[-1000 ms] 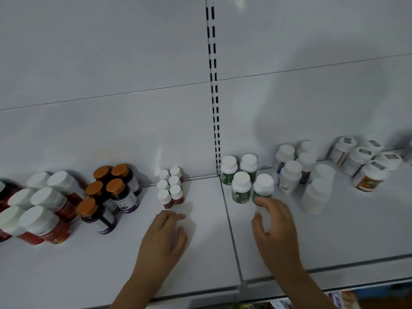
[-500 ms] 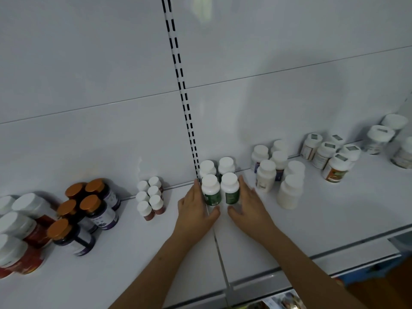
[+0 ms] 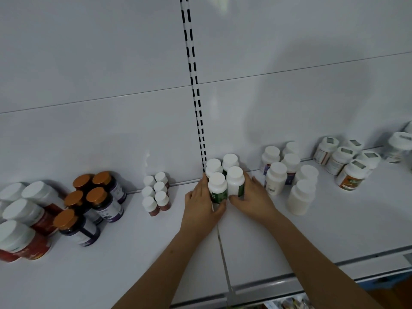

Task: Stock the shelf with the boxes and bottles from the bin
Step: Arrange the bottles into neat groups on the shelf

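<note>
Left hand (image 3: 201, 202) and right hand (image 3: 252, 197) are cupped around a cluster of four white-capped green-label bottles (image 3: 225, 179), fingers curled on its sides. Cluster is held on the shelf (image 3: 289, 237) against the back wall; small red vials (image 3: 156, 192) stand left of the left hand.

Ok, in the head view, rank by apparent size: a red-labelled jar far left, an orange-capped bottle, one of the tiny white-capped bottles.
1. Red-labelled jar, largest, though it sits nearer the camera, which exaggerates it.
2. Orange-capped bottle.
3. Tiny white-capped bottle, clearly smallest.
</note>
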`<state>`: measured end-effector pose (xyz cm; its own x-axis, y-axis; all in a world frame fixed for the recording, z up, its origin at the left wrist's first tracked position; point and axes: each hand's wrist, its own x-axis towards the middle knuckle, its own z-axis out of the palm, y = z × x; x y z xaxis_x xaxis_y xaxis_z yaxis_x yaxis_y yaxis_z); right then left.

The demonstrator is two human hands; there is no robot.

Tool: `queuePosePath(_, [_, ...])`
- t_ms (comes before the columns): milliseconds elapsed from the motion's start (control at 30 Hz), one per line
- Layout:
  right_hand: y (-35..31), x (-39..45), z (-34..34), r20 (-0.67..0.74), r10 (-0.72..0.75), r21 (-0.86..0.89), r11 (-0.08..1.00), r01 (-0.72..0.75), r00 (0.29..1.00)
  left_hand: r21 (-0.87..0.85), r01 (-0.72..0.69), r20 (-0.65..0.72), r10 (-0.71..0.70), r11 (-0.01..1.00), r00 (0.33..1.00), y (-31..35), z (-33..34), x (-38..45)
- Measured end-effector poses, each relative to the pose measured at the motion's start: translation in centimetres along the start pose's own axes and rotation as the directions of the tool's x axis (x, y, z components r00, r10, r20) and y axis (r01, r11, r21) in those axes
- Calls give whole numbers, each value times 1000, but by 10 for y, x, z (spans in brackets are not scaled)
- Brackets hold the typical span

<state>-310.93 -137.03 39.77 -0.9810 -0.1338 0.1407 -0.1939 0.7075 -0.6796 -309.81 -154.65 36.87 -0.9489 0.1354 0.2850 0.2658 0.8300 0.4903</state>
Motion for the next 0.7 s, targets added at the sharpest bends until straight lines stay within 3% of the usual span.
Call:
queuePosePath(433, [-2, -2, 4, -103, 31, 52, 998, -25, 994, 42, 53, -10, -53, 998, 999, -5, 5, 7])
queuePosePath(633, [-7, -25, 9, -58, 208, 111, 973, -201, 976, 48, 113, 64, -116, 992, 991, -6, -4, -14])
queuePosePath(700, [-12, -46, 9, -34, 254, 136, 959, -247, 967, 18, 98, 17, -98, 995, 995, -8, -10, -39])
